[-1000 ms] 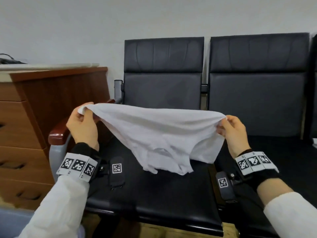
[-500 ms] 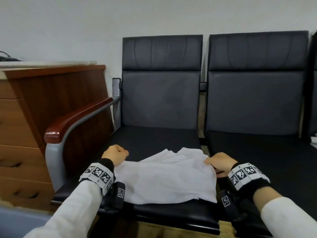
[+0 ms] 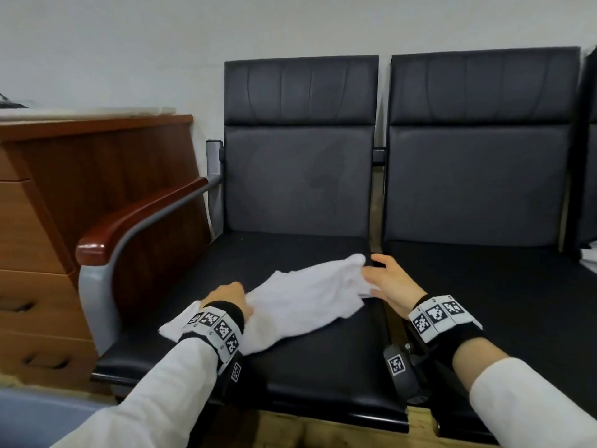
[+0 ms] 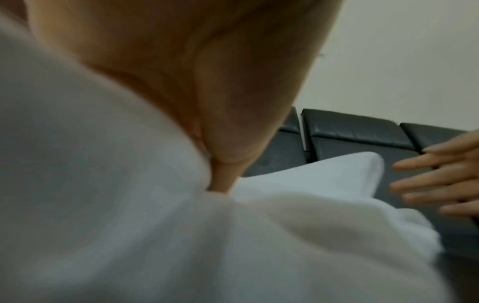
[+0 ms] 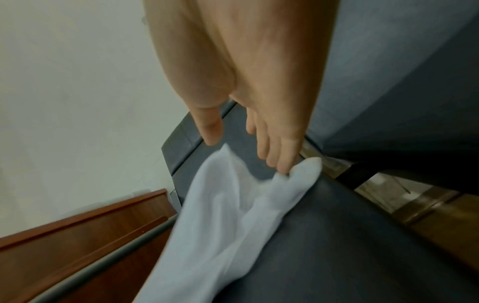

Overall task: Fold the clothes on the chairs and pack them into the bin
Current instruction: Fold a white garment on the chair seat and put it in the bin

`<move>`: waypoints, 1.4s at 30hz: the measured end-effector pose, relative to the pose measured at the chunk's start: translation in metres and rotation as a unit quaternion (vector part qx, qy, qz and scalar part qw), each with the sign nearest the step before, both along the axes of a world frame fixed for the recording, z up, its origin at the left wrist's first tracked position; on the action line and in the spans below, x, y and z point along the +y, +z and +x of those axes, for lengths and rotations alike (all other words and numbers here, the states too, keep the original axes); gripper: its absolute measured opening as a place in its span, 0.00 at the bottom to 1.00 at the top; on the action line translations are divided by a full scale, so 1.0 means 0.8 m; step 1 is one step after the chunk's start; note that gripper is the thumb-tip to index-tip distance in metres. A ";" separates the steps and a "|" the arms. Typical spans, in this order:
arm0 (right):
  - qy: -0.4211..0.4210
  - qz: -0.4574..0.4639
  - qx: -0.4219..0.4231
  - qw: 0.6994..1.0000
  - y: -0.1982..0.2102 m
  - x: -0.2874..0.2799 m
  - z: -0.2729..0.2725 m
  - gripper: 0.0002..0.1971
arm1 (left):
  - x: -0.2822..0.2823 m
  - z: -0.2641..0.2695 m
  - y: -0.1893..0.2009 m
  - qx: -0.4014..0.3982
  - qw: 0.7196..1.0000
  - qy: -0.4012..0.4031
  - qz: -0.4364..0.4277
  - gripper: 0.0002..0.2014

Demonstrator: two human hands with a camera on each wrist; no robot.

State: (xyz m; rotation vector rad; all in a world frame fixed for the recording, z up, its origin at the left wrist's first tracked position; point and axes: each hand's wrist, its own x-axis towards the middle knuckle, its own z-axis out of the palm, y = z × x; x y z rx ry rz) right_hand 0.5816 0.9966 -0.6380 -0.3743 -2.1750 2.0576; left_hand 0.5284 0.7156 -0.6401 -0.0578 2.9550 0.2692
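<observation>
A white garment (image 3: 307, 295) lies crumpled on the black seat (image 3: 290, 247) of the left chair, running diagonally from front left to back right. My left hand (image 3: 226, 294) sits on its front-left part; in the left wrist view the thumb (image 4: 220, 176) digs into bunched cloth (image 4: 285, 225), pinching it. My right hand (image 3: 384, 279) is at the garment's back-right end with straight, spread fingers. In the right wrist view its fingertips (image 5: 282, 164) touch the cloth's corner (image 5: 228, 205). The left hand's fingers are hidden under the hand.
A second black chair (image 3: 484, 270) stands to the right, its seat bare. A wooden armrest (image 3: 139, 221) and a wooden drawer cabinet (image 3: 64, 189) bound the left side. A grey-blue surface (image 3: 32, 412) shows at the bottom left corner. Something white (image 3: 589, 257) lies at the far right edge.
The garment, held up spread between both hands a second ago, now lies on the seat. My right hand has let go and opened, moving back; my left hand has moved forward, still holding cloth.
</observation>
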 end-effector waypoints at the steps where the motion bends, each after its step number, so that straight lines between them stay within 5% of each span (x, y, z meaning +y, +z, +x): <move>1: -0.002 0.006 -0.003 1.000 0.005 -0.001 0.002 0.23 | -0.001 0.001 0.003 0.015 0.999 0.044 -0.003 0.23; 5: 0.054 0.086 -0.089 0.991 0.006 -0.002 0.006 0.12 | 0.005 0.008 0.010 0.013 0.989 0.133 0.066 0.36; 7: 0.114 0.097 -0.124 0.981 0.001 -0.009 0.008 0.08 | 0.025 0.014 0.011 -0.037 0.993 0.070 0.092 0.39; 8: 0.135 0.104 -0.138 0.976 -0.001 -0.012 0.008 0.08 | 0.038 0.018 0.009 -0.103 0.980 0.023 0.170 0.35; 10: 0.153 0.127 -0.150 0.969 -0.003 -0.017 0.009 0.09 | 0.061 0.034 0.018 -0.265 0.865 -0.035 0.425 0.21; 11: 0.155 0.162 -0.149 0.963 -0.005 -0.017 0.007 0.12 | 0.068 0.037 0.025 -0.281 0.811 -0.053 0.510 0.17; 12: 0.152 0.215 -0.148 0.953 -0.007 -0.013 0.005 0.14 | 0.073 0.035 0.029 -0.242 0.792 -0.067 0.556 0.15; 14: 0.126 0.308 -0.141 0.932 -0.006 -0.007 0.006 0.11 | 0.079 0.022 0.029 -0.079 0.834 -0.112 0.534 0.19; 17: 0.114 0.320 -0.126 0.932 -0.010 0.006 0.004 0.18 | 0.089 0.007 0.011 0.064 0.934 -0.229 0.267 0.30; 21: 0.206 0.287 -0.136 0.926 -0.010 0.014 0.009 0.26 | 0.097 -0.003 -0.007 0.023 0.963 -0.269 -0.011 0.27; 24: 0.126 0.301 -0.131 0.936 -0.018 0.039 0.008 0.24 | 0.085 -0.002 -0.001 -0.014 0.971 -0.213 -0.107 0.25; 27: 0.034 0.328 -0.155 0.931 -0.029 0.070 0.008 0.19 | 0.066 -0.003 0.014 0.028 0.983 -0.150 -0.104 0.22; 31: 0.064 0.295 -0.202 0.932 -0.031 0.066 0.016 0.11 | 0.041 -0.016 0.016 0.005 0.997 -0.053 -0.060 0.18; 35: 0.079 0.329 -0.213 0.917 -0.031 0.047 0.013 0.23 | 0.007 -0.027 0.016 0.059 0.996 0.060 0.035 0.15; 40: 0.034 0.368 -0.149 0.917 -0.036 0.041 0.002 0.08 | -0.021 -0.042 -0.006 0.018 0.990 0.100 0.100 0.27; 42: 0.038 0.377 -0.159 0.912 -0.047 0.037 -0.003 0.11 | -0.027 -0.045 -0.016 -0.014 0.987 0.100 0.122 0.31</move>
